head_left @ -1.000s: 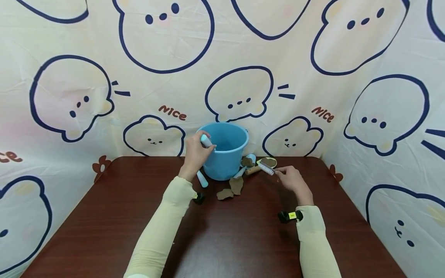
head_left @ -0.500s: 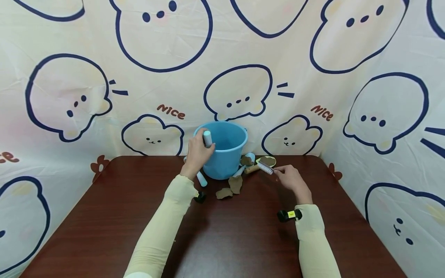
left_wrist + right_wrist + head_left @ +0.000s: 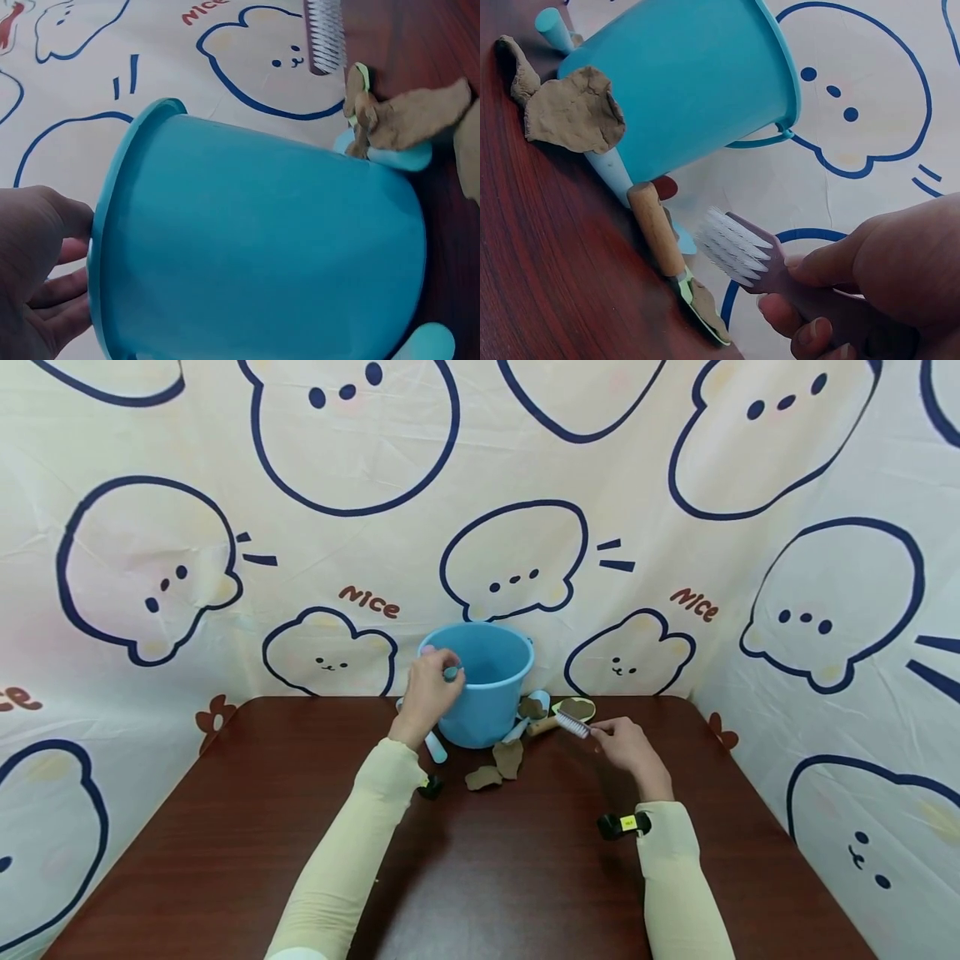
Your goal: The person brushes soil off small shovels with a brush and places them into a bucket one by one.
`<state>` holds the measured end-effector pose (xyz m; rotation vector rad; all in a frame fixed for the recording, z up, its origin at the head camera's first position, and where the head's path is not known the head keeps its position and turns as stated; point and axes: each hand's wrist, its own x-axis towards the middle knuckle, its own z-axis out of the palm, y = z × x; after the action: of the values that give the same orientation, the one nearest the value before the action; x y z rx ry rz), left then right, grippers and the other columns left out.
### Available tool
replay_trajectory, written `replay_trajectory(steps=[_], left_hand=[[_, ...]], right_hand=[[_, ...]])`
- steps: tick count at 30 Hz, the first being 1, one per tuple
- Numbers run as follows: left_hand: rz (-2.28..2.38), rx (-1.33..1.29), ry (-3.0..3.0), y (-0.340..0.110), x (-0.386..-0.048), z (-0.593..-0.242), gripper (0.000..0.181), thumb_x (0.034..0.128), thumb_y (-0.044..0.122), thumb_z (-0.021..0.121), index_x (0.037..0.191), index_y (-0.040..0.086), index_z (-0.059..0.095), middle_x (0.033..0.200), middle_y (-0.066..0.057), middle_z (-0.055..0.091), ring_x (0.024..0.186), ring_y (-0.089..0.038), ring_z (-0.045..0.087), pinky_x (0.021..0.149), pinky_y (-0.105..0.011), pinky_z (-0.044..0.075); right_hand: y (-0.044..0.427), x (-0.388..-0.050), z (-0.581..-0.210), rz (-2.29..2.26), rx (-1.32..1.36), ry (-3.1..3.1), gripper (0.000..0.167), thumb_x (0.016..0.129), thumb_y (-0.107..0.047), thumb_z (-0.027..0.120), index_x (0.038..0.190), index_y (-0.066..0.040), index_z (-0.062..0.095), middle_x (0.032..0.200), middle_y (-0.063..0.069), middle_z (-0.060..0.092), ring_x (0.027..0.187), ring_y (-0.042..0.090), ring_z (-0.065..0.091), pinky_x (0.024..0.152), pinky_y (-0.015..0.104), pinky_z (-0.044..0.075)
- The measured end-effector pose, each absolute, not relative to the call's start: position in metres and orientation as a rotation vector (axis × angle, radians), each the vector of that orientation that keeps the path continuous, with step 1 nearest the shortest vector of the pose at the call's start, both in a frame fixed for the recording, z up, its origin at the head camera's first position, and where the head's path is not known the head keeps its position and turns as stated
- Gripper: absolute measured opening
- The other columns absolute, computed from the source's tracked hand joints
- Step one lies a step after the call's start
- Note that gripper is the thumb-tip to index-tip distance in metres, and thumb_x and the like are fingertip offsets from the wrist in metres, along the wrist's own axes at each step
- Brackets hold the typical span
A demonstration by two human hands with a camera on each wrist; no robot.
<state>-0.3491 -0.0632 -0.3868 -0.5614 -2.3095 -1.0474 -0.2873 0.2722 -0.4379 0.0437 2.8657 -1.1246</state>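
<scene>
My left hand (image 3: 427, 689) is at the near left rim of the blue bucket (image 3: 480, 718), pinching a light-blue handle (image 3: 451, 673); its teal end shows between the fingers, and a pinkish bit (image 3: 428, 649) shows behind them. The handle's tool end is hidden, and in the left wrist view the bucket covers it. To the right of the bucket, my right hand (image 3: 636, 750) grips a purple scrubbing brush (image 3: 780, 281) by its handle. White bristles (image 3: 731, 244) point left, above a small trowel (image 3: 658, 229) with a wooden handle and a green blade bearing brown clay.
Flat brown clay pieces (image 3: 509, 759) lie before the bucket. A light-blue scoop (image 3: 542, 699) with clay on it rests at its right. Another light-blue handle (image 3: 435, 747) lies at the left on the dark table (image 3: 480, 877). A patterned cloth (image 3: 360, 560) hangs behind.
The light-blue handle in my left hand has turned, from slanting to upright to end-on, and a pinkish bit now shows. My right hand and the brush have stayed nearly still.
</scene>
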Motion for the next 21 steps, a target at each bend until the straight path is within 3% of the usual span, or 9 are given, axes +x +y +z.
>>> replay_trajectory(steps=[11, 16, 21], left_hand=[[-1.189, -0.453, -2.049, -0.072, -0.345, -0.401, 0.016, 0.0927, 0.008, 0.067, 0.104, -0.003, 0.07, 0.101, -0.019, 0.069, 0.093, -0.032, 0.067, 0.085, -0.048, 0.059], [-1.488, -0.175, -1.937, -0.086, -0.35, -0.421, 0.018, 0.0935, 0.011, 0.064, 0.104, -0.003, 0.069, 0.097, -0.018, 0.069, 0.088, -0.03, 0.063, 0.081, -0.044, 0.054], [-1.575, 0.137, -2.166, -0.1, -0.355, -0.443, 0.027, 0.094, 0.022, 0.06, 0.111, 0.001, 0.064, 0.109, -0.018, 0.066, 0.101, -0.031, 0.061, 0.089, -0.045, 0.051]], right_hand=[[0.272, -0.288, -0.436, -1.131, 0.032, 2.866, 0.038, 0.107, -0.021, 0.049, 0.135, 0.002, 0.062, 0.098, 0.024, 0.066, 0.064, 0.019, 0.048, 0.055, 0.03, 0.038], [0.273, -0.288, -0.435, -1.127, 0.042, 2.88, 0.038, 0.107, -0.021, 0.049, 0.135, 0.001, 0.063, 0.097, 0.021, 0.066, 0.066, 0.019, 0.05, 0.057, 0.03, 0.039], [0.273, -0.288, -0.436, -1.118, 0.04, 2.889, 0.037, 0.107, -0.02, 0.049, 0.134, 0.001, 0.064, 0.098, 0.022, 0.069, 0.065, 0.019, 0.049, 0.057, 0.031, 0.04]])
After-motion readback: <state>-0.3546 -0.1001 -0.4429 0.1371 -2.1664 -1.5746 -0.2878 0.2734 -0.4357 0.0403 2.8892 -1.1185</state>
